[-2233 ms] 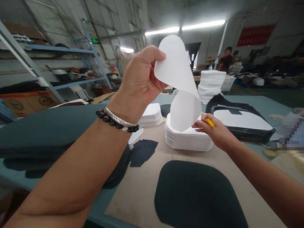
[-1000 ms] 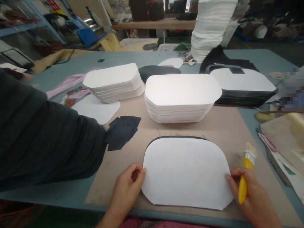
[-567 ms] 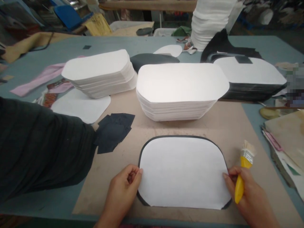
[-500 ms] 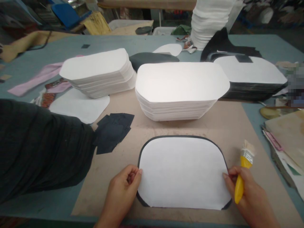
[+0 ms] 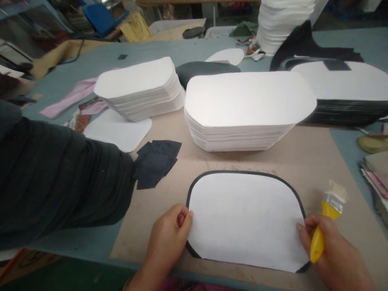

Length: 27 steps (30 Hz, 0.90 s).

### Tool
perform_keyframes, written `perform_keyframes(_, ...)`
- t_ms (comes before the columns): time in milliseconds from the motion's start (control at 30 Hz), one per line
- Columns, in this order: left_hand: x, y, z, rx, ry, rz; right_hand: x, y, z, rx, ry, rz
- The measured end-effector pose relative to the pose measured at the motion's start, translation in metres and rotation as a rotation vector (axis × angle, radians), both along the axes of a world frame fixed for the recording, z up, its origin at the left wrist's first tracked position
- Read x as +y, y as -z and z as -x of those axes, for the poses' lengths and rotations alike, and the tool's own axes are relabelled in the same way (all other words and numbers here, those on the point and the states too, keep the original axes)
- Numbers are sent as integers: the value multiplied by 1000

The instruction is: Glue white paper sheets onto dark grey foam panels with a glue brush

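A white rounded sheet (image 5: 245,220) lies over a slightly larger black piece (image 5: 239,172), whose dark rim shows along the top, sides and lower corners. My left hand (image 5: 171,232) pinches the left edge between thumb and curled fingers. At the opposite edge, the thumb and fingertips of my right hand (image 5: 336,246) close on the sheet. That same hand also holds a yellow-handled paintbrush (image 5: 318,242), bristles pointing up and away. Both pieces rest flat on a brown board (image 5: 151,214).
Beyond the sheet stand a middle stack of white sheets (image 5: 248,101), a left stack (image 5: 136,81) and a black-and-white stack (image 5: 342,91). Small black patches (image 5: 157,161) lie left, beside a large dark ribbed roll-like object (image 5: 69,173). A tall white pile (image 5: 281,24) stands behind.
The view has turned, so the whole scene sits further right and slightly tilted. Both hands keep their grip at the sheet's edges, and the brush stays in my right hand.
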State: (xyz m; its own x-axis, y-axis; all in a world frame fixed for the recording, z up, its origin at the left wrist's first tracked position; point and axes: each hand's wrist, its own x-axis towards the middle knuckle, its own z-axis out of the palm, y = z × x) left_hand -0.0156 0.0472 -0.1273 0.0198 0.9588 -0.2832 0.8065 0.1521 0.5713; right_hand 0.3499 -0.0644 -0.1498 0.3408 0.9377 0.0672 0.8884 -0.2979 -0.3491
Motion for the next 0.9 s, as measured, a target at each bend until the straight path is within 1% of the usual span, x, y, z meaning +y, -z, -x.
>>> perform_keyframes(67, 0, -2, -2, 37, 16, -8, 0, 2, -3, -37, -21, 14)
perform_keyframes(133, 2, -5, -3, 69, 45, -17, 1, 1, -3, -76, -33, 69)
perform_keyframes(233, 5, -8, -3, 128, 95, -15, 5, -6, 1, -120, -26, 141)
perform_keyframes(300, 8, -8, -2, 167, 118, -4, 9, -13, 4, -97, -10, 162)
perform_keyframes(433, 15, -4, 4, 203, 154, 21, 16, -23, 5, 8, 10, 168)
perform_keyframes(567, 20, -4, 8, 188, 199, 43, 19, -35, 4, 67, -29, 183)
perform_keyframes(667, 23, -5, 10, 197, 202, 27, 23, -42, 2, 64, -73, 167)
perform_keyframes(800, 26, -6, 9, 220, 214, 9, 24, -42, 0, 78, -110, 123)
perform_keyframes(900, 26, -5, 8, 234, 222, -11, 23, -40, 0, 93, -110, 102)
